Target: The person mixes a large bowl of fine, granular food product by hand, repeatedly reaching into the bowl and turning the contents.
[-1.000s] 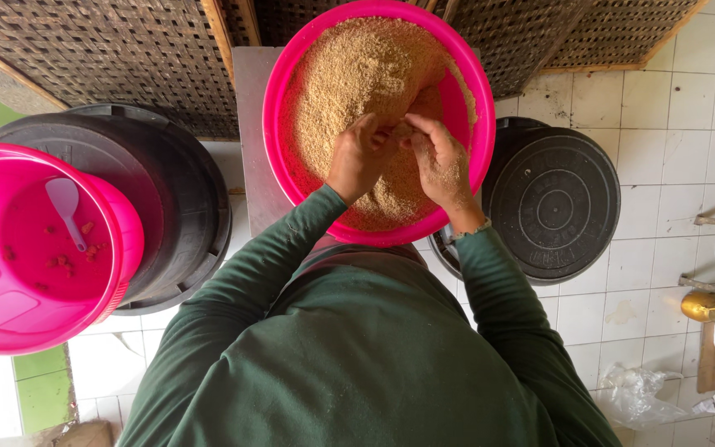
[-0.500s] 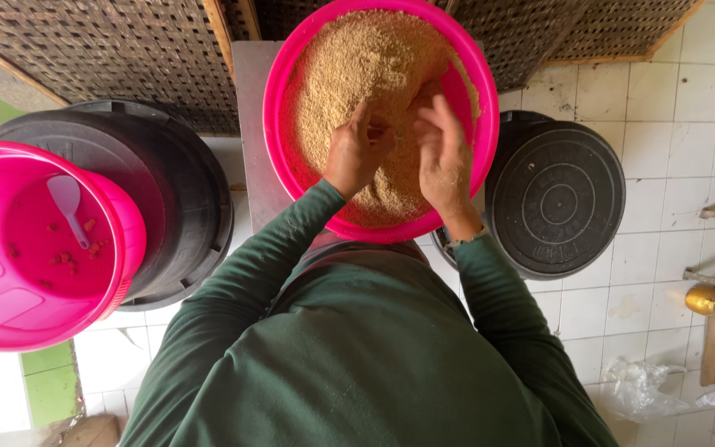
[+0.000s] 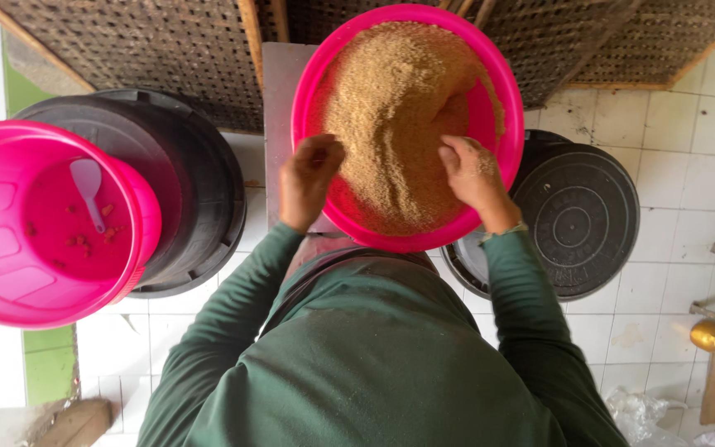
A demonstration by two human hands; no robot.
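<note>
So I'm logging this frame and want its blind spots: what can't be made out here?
Head view only.
- Basin bottom: hidden under the meal.
- Left hand palm: faces away.
- Right hand fingertips: coated in meal.
- Pail left side: cut by frame edge.
- Person's lower body: hidden by the torso.

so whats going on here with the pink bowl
A person in a green long-sleeved top works both bare hands in a pink basin heaped with tan, crumbly grain. The left hand rests curled at the near left of the heap, the right hand on its near right. A pink bucket with a white scoop sits on a black lid to the left.
</note>
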